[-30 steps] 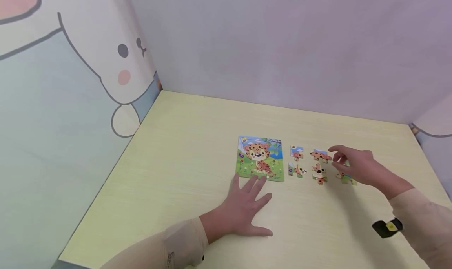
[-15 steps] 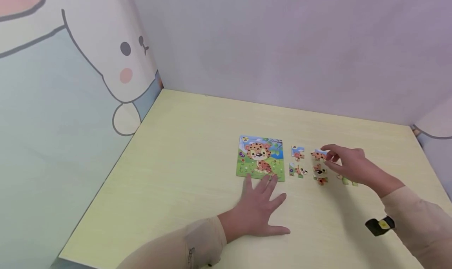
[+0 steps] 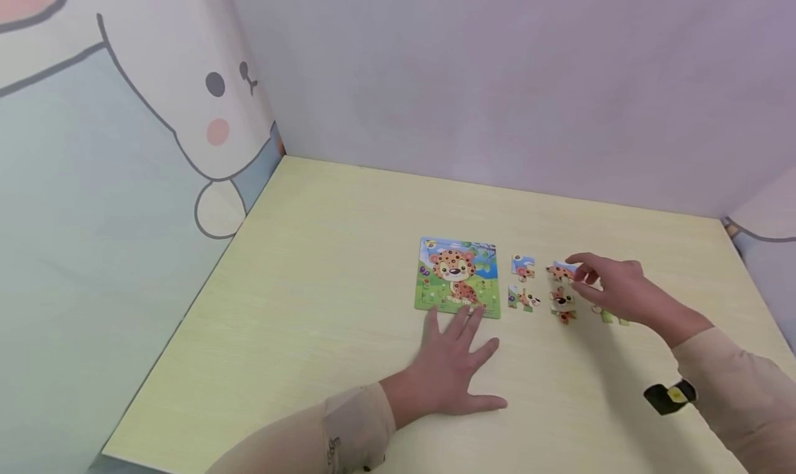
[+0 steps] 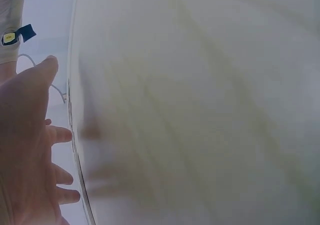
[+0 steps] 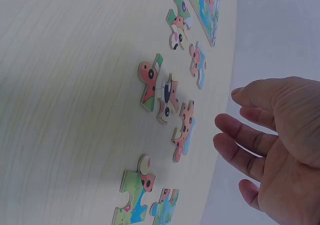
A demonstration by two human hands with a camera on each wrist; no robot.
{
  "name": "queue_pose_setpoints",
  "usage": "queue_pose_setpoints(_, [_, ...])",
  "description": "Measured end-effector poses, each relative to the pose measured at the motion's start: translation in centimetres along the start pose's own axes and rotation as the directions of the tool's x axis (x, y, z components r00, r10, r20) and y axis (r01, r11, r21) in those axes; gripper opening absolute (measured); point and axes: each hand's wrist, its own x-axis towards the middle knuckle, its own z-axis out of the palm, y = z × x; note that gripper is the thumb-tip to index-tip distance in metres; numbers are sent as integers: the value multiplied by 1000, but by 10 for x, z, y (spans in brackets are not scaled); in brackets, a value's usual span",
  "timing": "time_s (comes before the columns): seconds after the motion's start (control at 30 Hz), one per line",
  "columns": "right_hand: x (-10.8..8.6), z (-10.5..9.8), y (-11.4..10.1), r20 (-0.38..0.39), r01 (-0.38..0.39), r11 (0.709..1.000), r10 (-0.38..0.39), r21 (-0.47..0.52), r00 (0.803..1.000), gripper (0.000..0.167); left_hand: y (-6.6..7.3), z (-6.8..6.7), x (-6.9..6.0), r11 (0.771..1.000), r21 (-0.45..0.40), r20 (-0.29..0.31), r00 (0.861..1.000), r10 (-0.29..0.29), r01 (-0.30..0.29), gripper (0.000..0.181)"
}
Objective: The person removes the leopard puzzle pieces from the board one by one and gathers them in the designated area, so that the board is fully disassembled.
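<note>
A square picture board (image 3: 457, 273) shows a spotted leopard cub. My left hand (image 3: 450, 374) lies spread on the table, its longer fingertips touching the board's lower edge. My right hand (image 3: 612, 287) hovers over loose jigsaw pieces to the right, fingers loosely bent, with a gap between thumb and fingertips and nothing in it. Nearest beneath is a spotted piece with blue sky (image 3: 562, 272). Below it sits the nose piece (image 5: 167, 100). A green-and-blue piece (image 5: 135, 190) and a smaller-looking piece (image 5: 165, 207) lie farther right, partly hidden by the hand in the head view.
Two more pieces, an ear piece (image 3: 523, 267) and an eye piece (image 3: 523, 299), lie between the board and the other pieces. The pale yellow table (image 3: 298, 287) meets a lilac wall (image 3: 466, 87) behind and a cartoon-printed wall (image 3: 124, 218) at left.
My right hand has shifted left, from the rightmost pieces to above the spotted sky piece, then stayed nearly still. My left hand slid right along the board's lower edge.
</note>
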Motion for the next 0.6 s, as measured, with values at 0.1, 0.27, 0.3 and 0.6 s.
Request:
queue_pose_setpoints(0.1, [0,0,-1,-3,1,1000,-1,2,1000,41,-1,0,-2,1000,0,0,1000,-3,3,87])
queue_pose_setpoints(0.27, [1,0,-2,-1,6,1000,-6,6,1000,42,-2,0,-3,1000,-8,6,1000,-8,8,87])
queue_pose_setpoints(0.3, [1,0,-2,0,6,1000,-6,7,1000,42,-3,0,-3,1000,-10,7,1000,-10,10,86])
queue_pose_setpoints(0.6, [6,3,-7,-7,13,1000,-13,-5,1000,42,-2,2,0,999,-21,8,1000,-25,25,86])
